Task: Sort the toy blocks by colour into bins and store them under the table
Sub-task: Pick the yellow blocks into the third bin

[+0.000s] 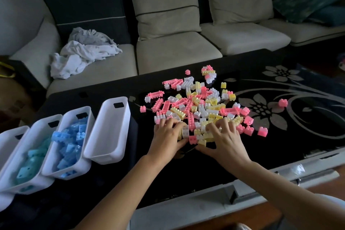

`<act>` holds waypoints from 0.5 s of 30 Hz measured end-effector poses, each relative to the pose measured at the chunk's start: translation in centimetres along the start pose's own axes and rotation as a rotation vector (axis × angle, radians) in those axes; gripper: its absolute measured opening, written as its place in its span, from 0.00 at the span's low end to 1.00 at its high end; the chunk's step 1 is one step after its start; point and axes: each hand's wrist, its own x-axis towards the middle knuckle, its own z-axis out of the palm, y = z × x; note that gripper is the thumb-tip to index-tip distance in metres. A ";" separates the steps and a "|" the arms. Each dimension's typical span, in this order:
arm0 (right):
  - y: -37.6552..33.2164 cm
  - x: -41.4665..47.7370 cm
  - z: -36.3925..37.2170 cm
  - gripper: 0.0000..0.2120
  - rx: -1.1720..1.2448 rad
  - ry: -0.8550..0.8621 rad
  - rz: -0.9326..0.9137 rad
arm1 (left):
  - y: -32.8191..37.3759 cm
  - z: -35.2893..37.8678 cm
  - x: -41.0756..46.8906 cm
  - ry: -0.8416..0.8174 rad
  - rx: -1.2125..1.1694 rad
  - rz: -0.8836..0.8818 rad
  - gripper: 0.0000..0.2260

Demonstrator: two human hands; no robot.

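A mixed pile of pink, yellow and white toy blocks (197,106) lies in the middle of the black table (186,170). Both hands are at the pile's near edge. My left hand (168,136) curls its fingers and thumb round yellow and white blocks (183,132). My right hand (225,140) spreads curled fingers over yellow blocks (204,136), thumb against them on the near side. Several white bins stand in a row at the left: one holds teal blocks (29,158), one holds blue blocks (71,142), and the nearest bin (110,129) holds nothing.
Stray pink blocks lie apart from the pile at the right (282,102) (262,131) and left (142,108). A sofa (177,50) with crumpled laundry (82,56) stands behind the table. The table's pale near edge (242,190) runs below my arms.
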 end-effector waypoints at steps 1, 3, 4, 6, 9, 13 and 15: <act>0.0 0.0 0.1 0.26 -0.009 0.013 -0.017 | 0.1 0.1 -0.1 0.008 -0.039 0.009 0.19; 0.0 -0.1 0.3 0.22 -0.017 0.021 -0.059 | 0.4 0.3 -0.3 0.028 -0.111 0.010 0.15; 0.0 -0.2 0.4 0.20 -0.002 0.018 -0.074 | 0.6 0.3 -0.4 0.029 -0.132 0.001 0.13; 0.1 -0.3 0.5 0.16 0.034 -0.003 -0.084 | 0.6 0.3 -0.5 0.026 -0.160 -0.035 0.12; 0.1 -0.6 0.3 0.13 0.044 -0.016 -0.093 | 0.2 0.1 -0.7 -0.016 -0.235 -0.094 0.13; 0.3 -0.7 -0.2 0.15 0.089 -0.082 -0.069 | -0.4 -0.6 -0.9 -0.077 -0.361 -0.163 0.12; 0.7 -0.7 -0.3 0.15 0.109 -0.104 -0.114 | -0.6 -0.8 -1.0 -0.094 -0.361 -0.158 0.12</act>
